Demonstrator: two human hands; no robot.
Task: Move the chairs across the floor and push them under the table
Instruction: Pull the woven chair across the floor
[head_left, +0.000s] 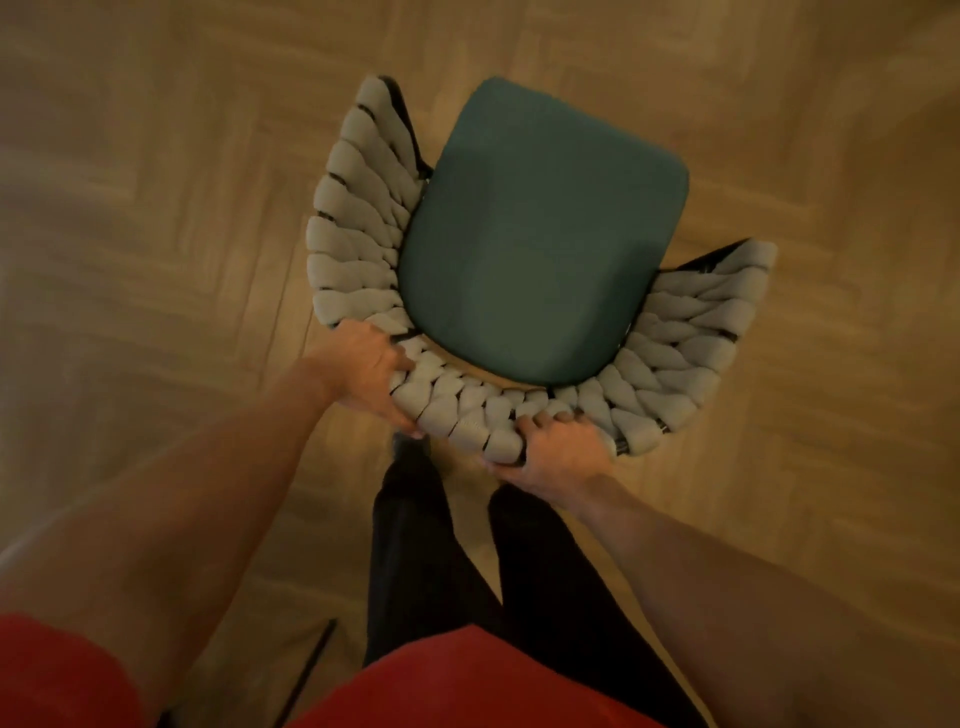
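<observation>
Seen from above, the person's dark trouser legs (431, 571) stand just behind the chair (540, 234). The left hand (363, 371) grips the chair's woven backrest (457, 410) at its rear left curve, fingers curled over the top, and the right hand (558, 452) grips it at the rear right, thumb underneath. Beyond the hands the green seat (540, 234) points away over the herringbone floor (156, 208).

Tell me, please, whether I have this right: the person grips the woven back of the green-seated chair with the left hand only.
Not quite: it is not one hand only. The head view shows the left hand and the right hand both gripping the woven back of the green-seated chair.
</observation>
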